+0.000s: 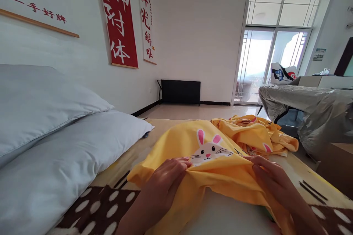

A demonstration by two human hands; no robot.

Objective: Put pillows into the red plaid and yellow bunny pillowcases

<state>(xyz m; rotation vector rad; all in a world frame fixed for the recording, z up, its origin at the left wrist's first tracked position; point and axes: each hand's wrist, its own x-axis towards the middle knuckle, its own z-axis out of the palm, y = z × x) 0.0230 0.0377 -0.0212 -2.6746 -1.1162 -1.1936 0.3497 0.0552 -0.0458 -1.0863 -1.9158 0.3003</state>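
A yellow pillowcase (176,139) printed with a white rabbit face lies spread and bunched in front of me. Its left part is pinched by my left hand (162,183), fingers closed just below the rabbit's whiskers. My right hand (273,176) grips the cloth further right, thumb and fingers pressed together. Between the hands the fabric is drawn into folds. Below its near edge shows a smooth white surface (228,209), which looks like part of a pillow, mostly hidden by the cloth. More crumpled yellow cloth (248,132) with the same print lies just beyond.
Two white pillows (116,136) are stacked at the left. Beneath everything is a bed with a pale yellow cover (298,169) and a brown spotted blanket (102,209). Plastic-wrapped furniture (303,99) stands at the right; a black folded panel (180,91) leans against the far wall.
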